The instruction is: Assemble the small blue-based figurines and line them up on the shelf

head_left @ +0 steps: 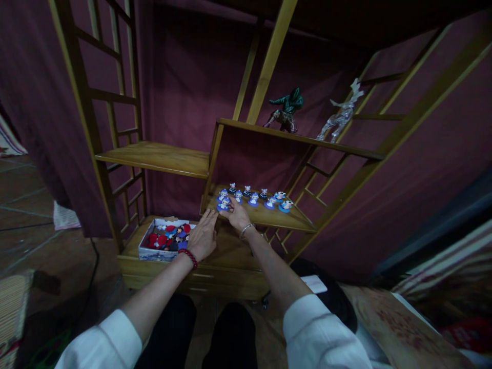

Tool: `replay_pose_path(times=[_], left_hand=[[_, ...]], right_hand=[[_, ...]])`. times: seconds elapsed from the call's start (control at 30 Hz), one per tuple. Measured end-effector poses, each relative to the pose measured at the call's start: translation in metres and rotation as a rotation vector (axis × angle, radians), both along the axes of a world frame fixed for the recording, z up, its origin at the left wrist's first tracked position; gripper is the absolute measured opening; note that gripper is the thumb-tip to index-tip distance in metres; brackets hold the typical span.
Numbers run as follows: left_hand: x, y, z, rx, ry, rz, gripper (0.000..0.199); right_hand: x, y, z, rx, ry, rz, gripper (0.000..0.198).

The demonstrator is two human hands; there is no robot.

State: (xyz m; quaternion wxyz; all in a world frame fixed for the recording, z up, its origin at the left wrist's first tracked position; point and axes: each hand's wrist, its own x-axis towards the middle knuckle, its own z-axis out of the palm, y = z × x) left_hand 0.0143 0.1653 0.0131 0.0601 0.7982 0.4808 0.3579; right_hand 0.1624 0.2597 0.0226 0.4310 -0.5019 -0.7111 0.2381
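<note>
My right hand [237, 215] pinches a small purple-and-white figurine [223, 204] at the front left of the middle shelf [265, 218]. Beside my right hand is my left hand [204, 237], its fingers stretched out toward the shelf's left front edge, with nothing visible in it. Similar purple-and-white figurines, such as one near the middle [253, 199], stand across the shelf. Behind them is a row of small dark-based figurines [247, 190]. Two figurines on light blue bases [285, 206] stand at the right end. Part of the pinched figurine is covered by my fingers.
Left of my left hand, an open box [157, 254] holds several red, blue and dark figurines. Above the middle shelf are a dark green hooded statue [288, 108] and a clear, glassy statue [342, 115]. A higher wooden shelf [157, 158] juts out at left.
</note>
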Motion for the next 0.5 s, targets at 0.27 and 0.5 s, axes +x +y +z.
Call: replay_pose_path(times=[0.27,0.5], left_hand=[[-0.003,0.001,-0.003,-0.022,0.033,-0.013,0.056],[-0.004,0.000,0.001,-0.056,0.070,-0.030,0.059]], right_hand=[[0.001,-0.003,0.007,-0.032,-0.134,-0.006,0.045],[0.000,-0.008,0.012,-0.004,-0.225,-0.013,0.042]])
